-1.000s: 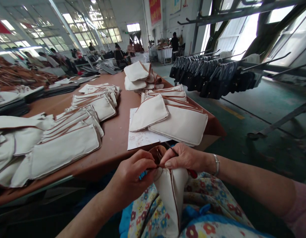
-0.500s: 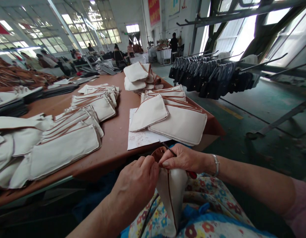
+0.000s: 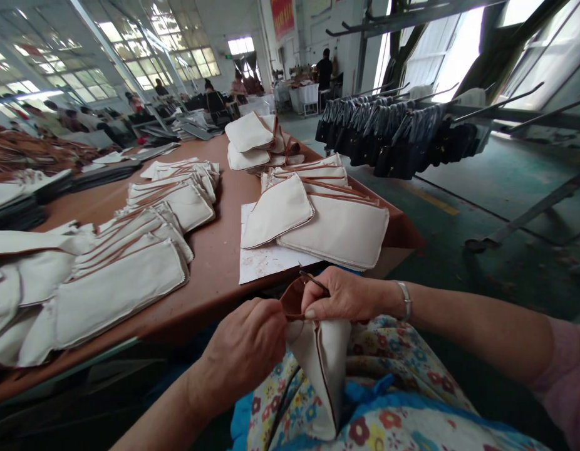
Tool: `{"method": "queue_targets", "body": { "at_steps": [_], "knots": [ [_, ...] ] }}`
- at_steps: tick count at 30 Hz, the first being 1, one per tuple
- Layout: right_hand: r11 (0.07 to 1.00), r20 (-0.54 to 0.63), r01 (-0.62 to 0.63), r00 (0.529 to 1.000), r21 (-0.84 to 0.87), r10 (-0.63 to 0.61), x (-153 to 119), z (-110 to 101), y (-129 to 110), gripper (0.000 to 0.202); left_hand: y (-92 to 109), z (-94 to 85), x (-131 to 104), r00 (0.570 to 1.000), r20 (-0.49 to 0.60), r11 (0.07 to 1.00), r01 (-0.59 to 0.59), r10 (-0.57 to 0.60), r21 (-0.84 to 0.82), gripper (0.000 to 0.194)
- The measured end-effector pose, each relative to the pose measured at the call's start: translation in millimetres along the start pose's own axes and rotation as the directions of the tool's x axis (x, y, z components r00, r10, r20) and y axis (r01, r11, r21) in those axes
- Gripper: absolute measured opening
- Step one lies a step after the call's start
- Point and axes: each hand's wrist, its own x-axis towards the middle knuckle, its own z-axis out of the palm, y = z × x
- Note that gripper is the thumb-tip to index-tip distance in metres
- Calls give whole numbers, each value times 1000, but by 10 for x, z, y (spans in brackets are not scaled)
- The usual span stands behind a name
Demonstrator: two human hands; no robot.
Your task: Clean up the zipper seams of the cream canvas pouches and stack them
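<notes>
both hands at the mouth of a white pouch

the white pouch (image 3: pixel 330 369) hangs over the floral apron (image 3: pixel 388 351), just in front of the tabletop's (image 3: pixel 227 241) near edge. the left hand (image 3: pixel 245 344) is clamped on the left end of its rim, fingertips hidden; the right hand (image 3: pixel 349 294) pinches the rim between thumb and fingers, with a thin dark tool (image 3: pixel 315 283) tucked in its grip. good handling probably means holding the rim taut between the hands and angling the tool's tip away from the white panel.

the pouch gapes, showing brown lining (image 3: pixel 294 297); its depths are hidden. more pouches (image 3: pixel 334 228) lie toward the tabletop's right edge, partly over white paper (image 3: pixel 257 269), and others (image 3: pixel 121 291) line the left of the near edge. whether they hold anything cannot be told.
</notes>
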Motion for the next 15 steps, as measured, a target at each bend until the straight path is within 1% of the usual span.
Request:
{"method": "queue_targets", "body": {
  "at_steps": [1, 2, 3, 4, 5, 7, 9, 10, 11, 12, 13, 15],
  "knots": [
    [1000, -1, 14, 1000, -5, -14, 2, 3, -11, 17, -22, -32, 30, 993, 17, 983, 120, -118, -138, 10],
    [1000, 4, 24, 1000, -8, -24, 3, 9, -24, 16, -44, -62, 70, 970, 61, 929, 244, -236, -280, 14],
    [999, 9, 32, 999, -15, -32, 2, 18, -38, 16, -65, -85, 116, 937, 129, 846, 348, -324, -404, 18],
    [999, 9, 38, 999, -25, -38, 1, 28, -51, 16, -85, -99, 163, 904, 215, 757, 427, -369, -495, 21],
    [998, 5, 43, 999, -38, -43, -1, 36, -65, 15, -102, -102, 208, 875, 307, 680, 484, -375, -550, 23],
    [996, -6, 49, 999, -78, -50, -9, 42, -88, 16, -126, -72, 278, 823, 472, 557, 564, -316, -610, 28],
    [991, -6, 64, 998, -120, -65, -20, 28, -105, 18, -132, -16, 311, 771, 580, 441, 631, -264, -638, 31],
    [987, -7, 76, 997, -139, -78, -28, 16, -110, 19, -128, 11, 315, 751, 607, 381, 657, -259, -651, 31],
    [984, -15, 87, 996, -157, -91, -36, 4, -111, 20, -120, 33, 312, 740, 617, 327, 672, -267, -664, 31],
    [980, -26, 94, 995, -174, -100, -43, -4, -109, 21, -107, 48, 304, 736, 612, 293, 677, -289, -675, 30],
    [977, -34, 99, 994, -190, -107, -49, -7, -100, 23, -92, 55, 291, 737, 595, 281, 674, -321, -683, 30],
    [973, -18, 108, 993, -202, -114, -46, 10, -65, 26, -61, 55, 253, 746, 544, 303, 659, -385, -689, 32]
  ]
}}
